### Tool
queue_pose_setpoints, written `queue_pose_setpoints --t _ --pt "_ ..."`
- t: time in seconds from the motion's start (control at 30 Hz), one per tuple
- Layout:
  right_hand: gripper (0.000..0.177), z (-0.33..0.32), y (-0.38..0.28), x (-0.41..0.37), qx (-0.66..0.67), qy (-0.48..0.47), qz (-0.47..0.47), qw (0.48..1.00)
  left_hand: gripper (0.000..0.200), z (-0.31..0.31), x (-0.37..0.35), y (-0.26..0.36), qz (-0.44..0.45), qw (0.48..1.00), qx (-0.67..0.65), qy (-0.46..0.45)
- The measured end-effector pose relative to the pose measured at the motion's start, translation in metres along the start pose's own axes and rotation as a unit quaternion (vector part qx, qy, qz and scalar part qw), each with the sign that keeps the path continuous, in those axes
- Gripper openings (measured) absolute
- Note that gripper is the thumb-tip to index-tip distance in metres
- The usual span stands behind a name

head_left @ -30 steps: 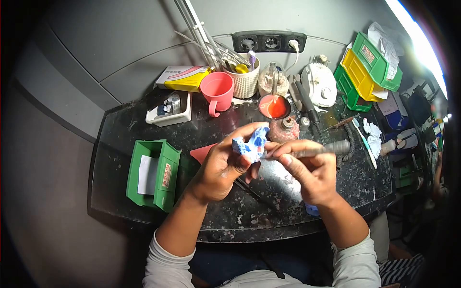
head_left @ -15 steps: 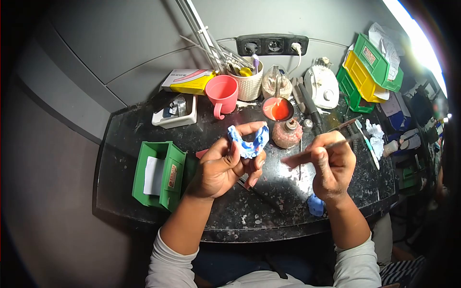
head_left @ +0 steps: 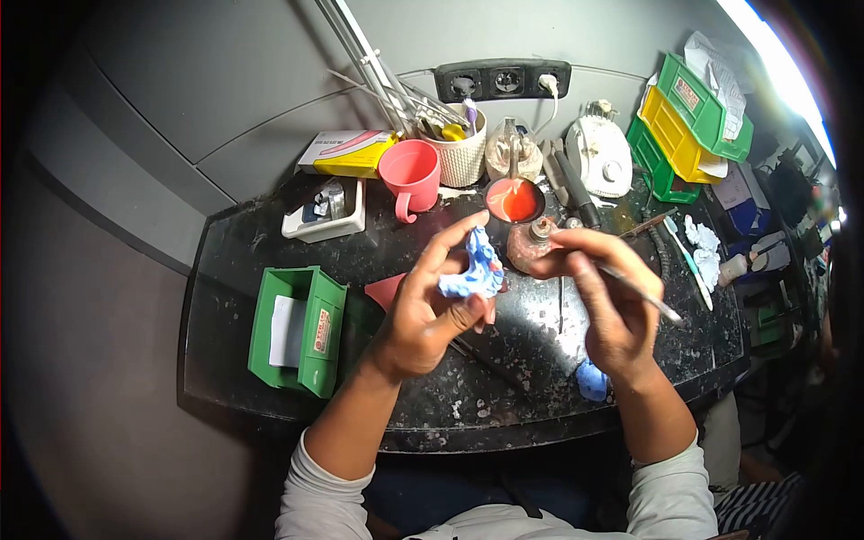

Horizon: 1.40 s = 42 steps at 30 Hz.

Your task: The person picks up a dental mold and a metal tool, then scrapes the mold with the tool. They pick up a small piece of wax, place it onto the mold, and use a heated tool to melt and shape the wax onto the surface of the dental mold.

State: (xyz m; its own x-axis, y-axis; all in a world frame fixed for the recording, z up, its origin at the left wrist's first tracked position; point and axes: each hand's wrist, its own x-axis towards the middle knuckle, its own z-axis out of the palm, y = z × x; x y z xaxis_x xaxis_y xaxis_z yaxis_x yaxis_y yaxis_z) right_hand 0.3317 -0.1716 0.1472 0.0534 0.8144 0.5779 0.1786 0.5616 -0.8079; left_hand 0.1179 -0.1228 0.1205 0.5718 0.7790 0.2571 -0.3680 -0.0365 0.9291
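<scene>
Between the thumb and fingers of my left hand point(head_left: 421, 324) is a blue-and-white moulded piece point(head_left: 475, 268), curved and tilted, with small reddish spots. My right hand point(head_left: 616, 301) is closed around a thin tool point(head_left: 643, 295), whose handle points down to the right; its other end is hidden by my fingers. Just behind my right fingertips stands a pinkish glass bottle point(head_left: 522, 247) with a metal neck. A dark pan of red liquid point(head_left: 515, 200) is behind the bottle. Below my right hand a blue lump point(head_left: 591, 382) lies on the black table.
A green bin point(head_left: 324, 337) with paper inside stands at the left. Behind are a white tray point(head_left: 326, 227), a pink mug point(head_left: 411, 171), a woven pot point(head_left: 457, 160) of tools and a white device point(head_left: 601, 157). Stacked bins point(head_left: 679, 112) and a toothbrush point(head_left: 691, 268) are at the right.
My left hand has turned the blue-and-white piece, so it shows from another side. In my right hand the tool has swung round, and its handle now points down to the right.
</scene>
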Motion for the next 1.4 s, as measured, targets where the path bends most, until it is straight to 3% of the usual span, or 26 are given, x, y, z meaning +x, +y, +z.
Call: queue_pose_setpoints --t 0.07,0.13,0.27,0.33,0.4,1.13,1.2,1.23,1.4 --pt "0.017 0.005 0.001 -0.003 -0.024 -0.042 0.046 0.998 0.073 -0.002 -0.002 -0.005 0.006 0.996 0.089 -0.023" --pt "0.015 0.005 0.002 -0.007 -0.089 -0.072 0.077 0.990 0.071 0.003 -0.001 -0.010 0.029 0.996 0.079 -0.027" --pt "0.015 0.011 0.001 -0.008 -0.114 -0.067 0.031 0.991 0.073 0.012 -0.004 -0.013 0.038 0.996 0.072 -0.020" --pt "0.015 0.010 0.004 -0.010 -0.116 -0.069 0.025 0.990 0.075 0.011 -0.004 -0.017 0.059 0.989 0.135 -0.019" --pt "0.018 0.009 0.006 -0.012 -0.069 -0.073 0.083 0.991 0.076 0.011 -0.005 -0.016 0.063 0.986 0.153 -0.023" --pt "0.016 0.003 0.001 -0.008 -0.087 -0.058 0.069 0.992 0.069 0.009 -0.005 -0.017 0.077 0.980 0.183 -0.001" --pt "0.014 0.003 -0.001 -0.006 -0.030 -0.041 0.101 0.994 0.067 0.007 -0.006 -0.009 0.077 0.979 0.189 0.009" --pt "0.012 0.003 -0.005 -0.006 0.007 -0.038 0.140 0.989 0.067 0.006 -0.006 -0.008 0.098 0.975 0.198 0.014" --pt "0.014 -0.001 -0.008 -0.003 0.027 -0.040 0.156 0.987 0.061 0.004 -0.009 -0.011 0.149 0.952 0.266 0.013"
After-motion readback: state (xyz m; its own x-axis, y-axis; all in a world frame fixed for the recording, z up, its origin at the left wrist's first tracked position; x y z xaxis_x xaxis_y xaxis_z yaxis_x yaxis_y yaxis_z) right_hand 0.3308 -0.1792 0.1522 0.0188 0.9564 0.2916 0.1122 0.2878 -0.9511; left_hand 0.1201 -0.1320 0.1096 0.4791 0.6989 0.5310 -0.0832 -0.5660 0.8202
